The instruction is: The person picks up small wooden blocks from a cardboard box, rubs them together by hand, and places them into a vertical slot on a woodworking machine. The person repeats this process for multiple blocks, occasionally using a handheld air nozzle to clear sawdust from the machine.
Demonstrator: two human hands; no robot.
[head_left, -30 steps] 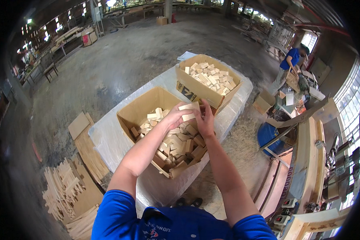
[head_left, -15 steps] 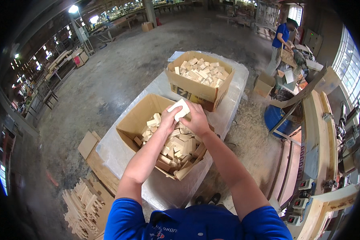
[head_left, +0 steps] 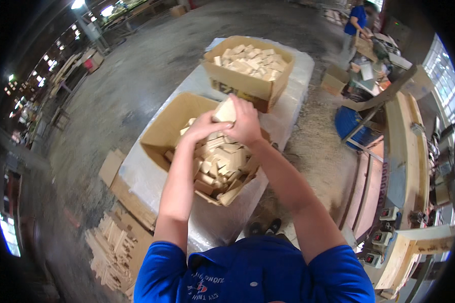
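Observation:
Above the nearer cardboard box (head_left: pixel 183 107), both hands hold one pale wooden block (head_left: pixel 224 112). My left hand (head_left: pixel 202 126) closes on its lower left side. My right hand (head_left: pixel 246 122) wraps round its right side, and the fingers of that hand hide part of it. Under my hands the box holds a loose heap of small wooden blocks (head_left: pixel 221 160). Just beyond stands a second cardboard box (head_left: pixel 247 91), filled close to its rim with similar blocks (head_left: pixel 253 60).
Both boxes stand on a plastic-wrapped platform (head_left: pixel 141 169). Thin wood strips (head_left: pixel 114 252) lie on cardboard at the lower left. On the right are a blue drum (head_left: pixel 350 126) and a long wooden bench (head_left: pixel 397 151). A person in blue (head_left: pixel 355 22) works at the far right.
The view has tilted, so the boxes sit higher in the picture. My hands still hold the block, which is turned differently, with my right hand now further over its top.

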